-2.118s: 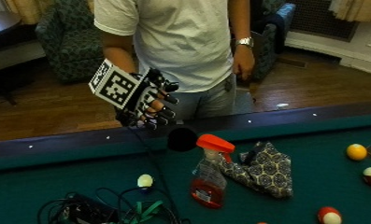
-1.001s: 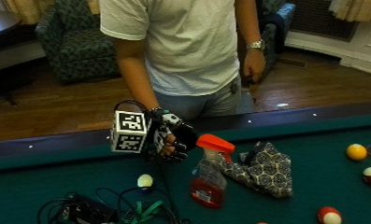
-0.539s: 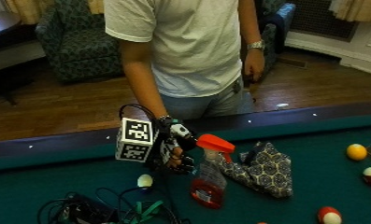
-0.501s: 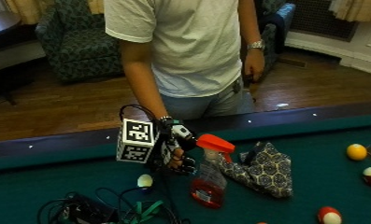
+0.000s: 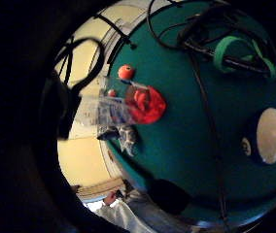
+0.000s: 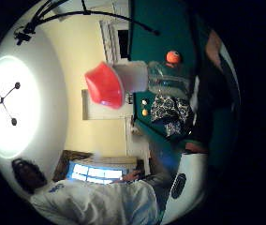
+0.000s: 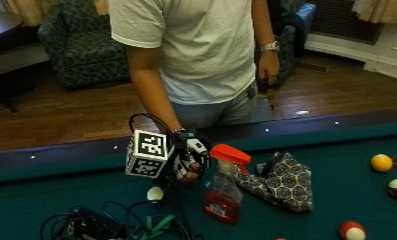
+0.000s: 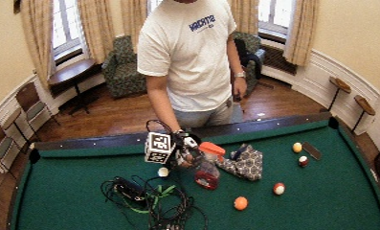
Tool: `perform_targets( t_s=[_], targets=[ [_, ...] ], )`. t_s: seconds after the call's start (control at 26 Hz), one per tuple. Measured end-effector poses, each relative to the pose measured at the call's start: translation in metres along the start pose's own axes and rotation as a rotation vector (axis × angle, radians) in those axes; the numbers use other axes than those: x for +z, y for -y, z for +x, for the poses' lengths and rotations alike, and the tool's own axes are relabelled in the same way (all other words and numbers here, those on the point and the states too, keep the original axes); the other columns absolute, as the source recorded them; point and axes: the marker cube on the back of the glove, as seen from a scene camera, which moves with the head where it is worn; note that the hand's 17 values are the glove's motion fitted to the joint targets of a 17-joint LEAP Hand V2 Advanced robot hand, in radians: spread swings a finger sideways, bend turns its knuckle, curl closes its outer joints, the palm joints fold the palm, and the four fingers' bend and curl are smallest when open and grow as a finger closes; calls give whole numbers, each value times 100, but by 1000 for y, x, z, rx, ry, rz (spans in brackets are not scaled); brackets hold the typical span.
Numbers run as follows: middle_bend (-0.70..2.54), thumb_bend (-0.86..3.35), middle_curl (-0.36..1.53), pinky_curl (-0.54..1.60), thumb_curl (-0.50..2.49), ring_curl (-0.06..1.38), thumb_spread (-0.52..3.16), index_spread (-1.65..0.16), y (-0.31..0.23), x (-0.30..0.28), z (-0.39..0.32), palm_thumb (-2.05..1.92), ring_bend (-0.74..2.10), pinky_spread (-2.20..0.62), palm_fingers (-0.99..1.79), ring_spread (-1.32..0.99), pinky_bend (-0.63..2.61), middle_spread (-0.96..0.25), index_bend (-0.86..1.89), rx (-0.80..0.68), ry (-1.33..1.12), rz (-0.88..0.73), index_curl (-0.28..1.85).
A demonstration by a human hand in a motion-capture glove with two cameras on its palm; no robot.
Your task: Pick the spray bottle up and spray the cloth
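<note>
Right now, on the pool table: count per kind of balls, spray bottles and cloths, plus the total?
balls: 5 (yellow, red-and-white and, orange, pale)
spray bottle: 1
cloth: 1
total: 7

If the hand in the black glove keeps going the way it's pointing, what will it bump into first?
Most likely the spray bottle. The gloved right hand is right beside the bottle's red top, palm facing it, and both palm views show the bottle close in front. The patterned cloth lies behind the bottle. Depth is hard to judge exactly.
</note>
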Motion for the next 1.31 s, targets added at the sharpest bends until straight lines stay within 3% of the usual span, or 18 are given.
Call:
perform_targets(
  t_s=[0.42,0.92,1.08,1.31],
  targets=[
    [50,4,56,55,61,54,50,-29,-8,-9,8,119,70,-14,144,-26,60,-28,56,-26,77,28,50],
    [82,1,77,73,69,70,11,-26,-1,-15,7,120,99,-11,123,-25,77,-28,79,-24,127,48,66],
    [76,-3,77,73,70,70,18,-26,0,-13,6,116,92,-15,111,-24,83,-26,75,-15,141,22,67],
    [68,-8,72,68,65,66,48,-26,2,-7,4,97,88,-21,105,-23,75,-24,45,-41,104,-37,60]
  ],
)
